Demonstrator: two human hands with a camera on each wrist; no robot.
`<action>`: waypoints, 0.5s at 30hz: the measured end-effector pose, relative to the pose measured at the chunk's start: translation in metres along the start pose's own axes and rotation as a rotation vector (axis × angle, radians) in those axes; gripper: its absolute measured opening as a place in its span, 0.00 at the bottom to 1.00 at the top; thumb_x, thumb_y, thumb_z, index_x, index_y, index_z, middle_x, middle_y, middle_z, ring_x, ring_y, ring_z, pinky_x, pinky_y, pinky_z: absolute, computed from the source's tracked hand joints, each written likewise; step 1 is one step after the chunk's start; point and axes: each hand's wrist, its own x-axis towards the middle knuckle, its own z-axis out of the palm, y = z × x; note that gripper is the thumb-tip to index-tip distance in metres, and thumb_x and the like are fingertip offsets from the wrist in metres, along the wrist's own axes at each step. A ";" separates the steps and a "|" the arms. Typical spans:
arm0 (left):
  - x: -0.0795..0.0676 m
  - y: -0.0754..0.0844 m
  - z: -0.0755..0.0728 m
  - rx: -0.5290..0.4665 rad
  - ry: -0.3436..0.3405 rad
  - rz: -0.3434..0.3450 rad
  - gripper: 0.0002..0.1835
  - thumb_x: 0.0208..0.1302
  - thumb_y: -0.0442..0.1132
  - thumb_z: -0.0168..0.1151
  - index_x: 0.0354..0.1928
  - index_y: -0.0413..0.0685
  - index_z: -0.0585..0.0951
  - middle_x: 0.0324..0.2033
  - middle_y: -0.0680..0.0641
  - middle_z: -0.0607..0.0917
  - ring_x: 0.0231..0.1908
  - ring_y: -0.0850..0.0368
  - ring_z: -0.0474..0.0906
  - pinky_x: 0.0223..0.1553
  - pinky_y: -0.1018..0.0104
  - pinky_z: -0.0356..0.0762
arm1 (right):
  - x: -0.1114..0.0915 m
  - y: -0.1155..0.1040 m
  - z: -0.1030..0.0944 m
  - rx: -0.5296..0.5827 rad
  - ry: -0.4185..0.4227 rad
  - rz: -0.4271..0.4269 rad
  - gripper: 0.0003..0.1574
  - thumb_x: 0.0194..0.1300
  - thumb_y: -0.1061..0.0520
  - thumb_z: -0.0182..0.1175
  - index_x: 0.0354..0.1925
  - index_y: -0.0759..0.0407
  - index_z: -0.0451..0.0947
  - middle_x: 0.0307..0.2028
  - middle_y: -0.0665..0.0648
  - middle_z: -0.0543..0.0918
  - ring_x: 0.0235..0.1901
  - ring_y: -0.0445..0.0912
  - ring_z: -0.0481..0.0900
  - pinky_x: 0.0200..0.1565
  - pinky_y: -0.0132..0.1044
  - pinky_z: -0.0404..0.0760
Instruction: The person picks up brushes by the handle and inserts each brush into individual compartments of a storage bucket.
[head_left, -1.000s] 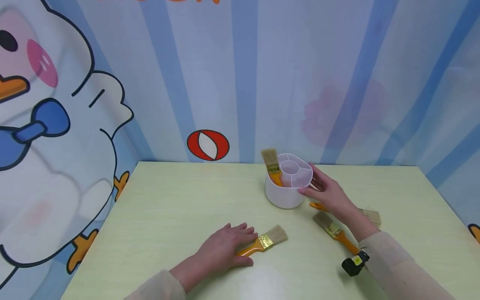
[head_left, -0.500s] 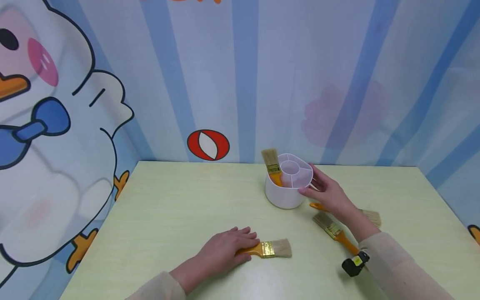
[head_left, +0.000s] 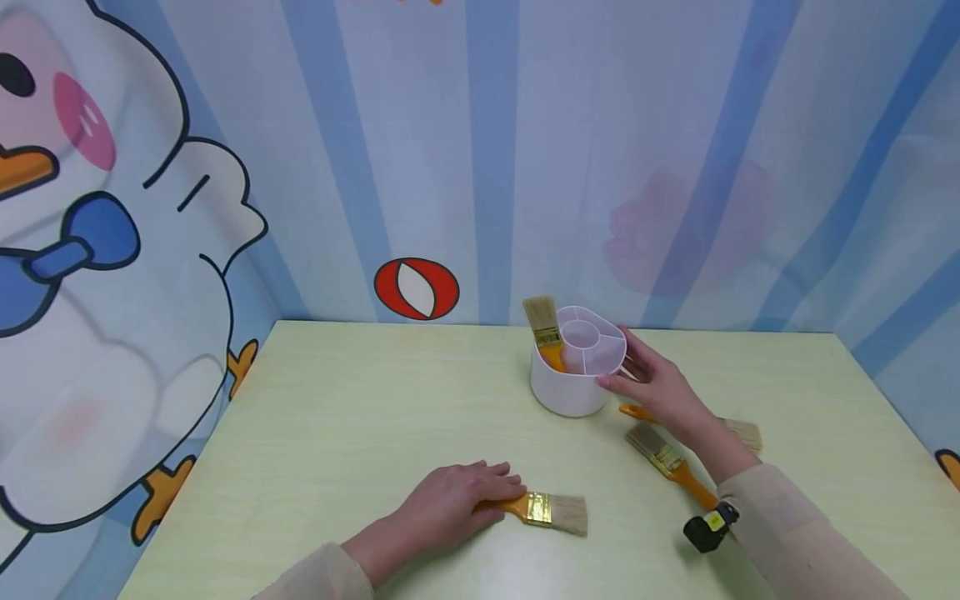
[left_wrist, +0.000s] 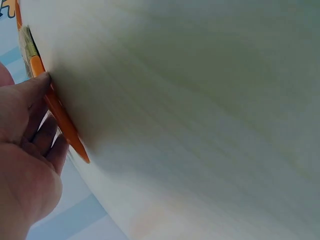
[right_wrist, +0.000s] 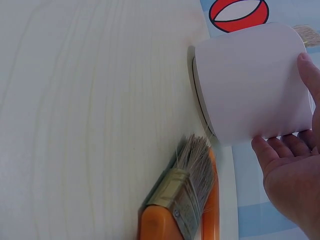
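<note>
In the head view my left hand (head_left: 457, 504) lies low over the table, its thumb and fingers pinching the orange handle of a paintbrush (head_left: 558, 511). The bristles of this brush point right. In the left wrist view the thumb and fingers sit on either side of the handle (left_wrist: 62, 117). My right hand (head_left: 663, 392) grips the right side of a white divided organizer (head_left: 567, 396), thumb near the rim and fingers round the wall. Another paintbrush (head_left: 543, 321) stands in its left compartment, bristles up and leaning left.
Two more paintbrushes lie below the right forearm: one (head_left: 663, 454) with bristles toward the organizer, the other (head_left: 742, 433) partly hidden by the wrist. A small black device (head_left: 708, 529) sits at the right sleeve. A printed curtain (head_left: 495, 167) hangs behind the table's back edge.
The paintbrush under my left hand has swung its bristle end toward me, from pointing up and right to slightly down and right. The right hand and organizer have stayed put.
</note>
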 end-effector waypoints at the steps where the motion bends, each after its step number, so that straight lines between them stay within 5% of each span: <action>1: 0.000 0.000 0.001 0.005 0.015 0.018 0.21 0.75 0.41 0.68 0.68 0.61 0.85 0.66 0.58 0.84 0.70 0.59 0.77 0.67 0.55 0.80 | 0.000 0.000 0.000 -0.001 0.000 0.001 0.59 0.76 0.49 0.68 0.88 0.48 0.42 0.85 0.60 0.53 0.83 0.61 0.54 0.70 0.50 0.71; 7: 0.001 0.002 0.008 0.071 0.130 0.131 0.17 0.73 0.39 0.70 0.61 0.60 0.89 0.58 0.55 0.90 0.60 0.62 0.85 0.55 0.61 0.86 | -0.001 -0.001 0.000 -0.002 -0.002 0.002 0.59 0.76 0.49 0.68 0.88 0.48 0.42 0.85 0.60 0.53 0.83 0.61 0.53 0.70 0.50 0.71; 15: 0.005 0.010 0.010 0.143 0.155 0.159 0.16 0.71 0.38 0.72 0.56 0.63 0.91 0.52 0.61 0.92 0.52 0.68 0.87 0.51 0.71 0.85 | -0.001 0.000 0.000 -0.007 0.001 0.001 0.59 0.76 0.49 0.68 0.88 0.48 0.42 0.85 0.60 0.53 0.83 0.61 0.53 0.70 0.51 0.71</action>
